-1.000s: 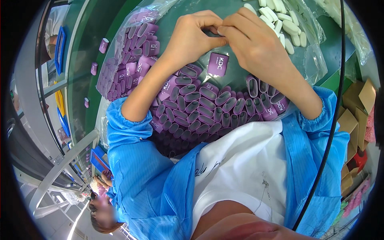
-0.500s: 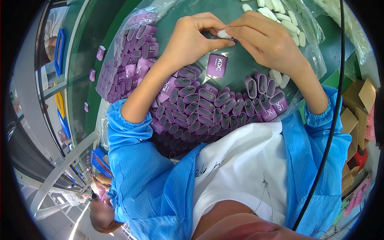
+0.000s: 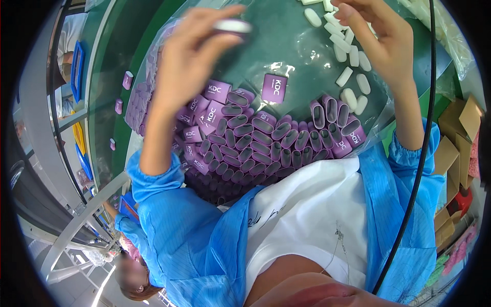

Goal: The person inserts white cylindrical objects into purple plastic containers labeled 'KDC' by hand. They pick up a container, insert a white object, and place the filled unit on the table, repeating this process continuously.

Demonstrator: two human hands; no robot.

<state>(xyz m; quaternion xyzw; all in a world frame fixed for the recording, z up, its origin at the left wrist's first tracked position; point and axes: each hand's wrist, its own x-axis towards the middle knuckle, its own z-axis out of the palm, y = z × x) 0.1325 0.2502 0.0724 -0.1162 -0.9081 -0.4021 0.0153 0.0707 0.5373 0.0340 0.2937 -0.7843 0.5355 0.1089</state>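
Observation:
My left hand (image 3: 181, 64), smeared by motion, is raised at the upper left. Between its thumb and fingers is a white oval cap (image 3: 232, 25) with a dark purple edge below it, likely a shell. At the upper right my right hand (image 3: 383, 43) hangs over loose white oval caps (image 3: 344, 77), fingers bent and apart, with no held piece visible. One purple shell (image 3: 274, 88) lies flat between the hands. Nearer to me, many hollow oval purple shells (image 3: 262, 138) stand packed together, their openings showing; others lie on their sides at the left.
The green worktop (image 3: 302, 87) carries clear plastic sheeting (image 3: 391, 115) at the right. On a green strip at the left lie small purple pieces (image 3: 127, 80). A black cable (image 3: 422, 148) crosses the right side, beside cardboard boxes (image 3: 452, 153). A co-worker (image 3: 134, 271) is at lower left.
My hands have parted from their meeting point above the lone shell. The left carried the capped piece left; the right moved right to the white caps.

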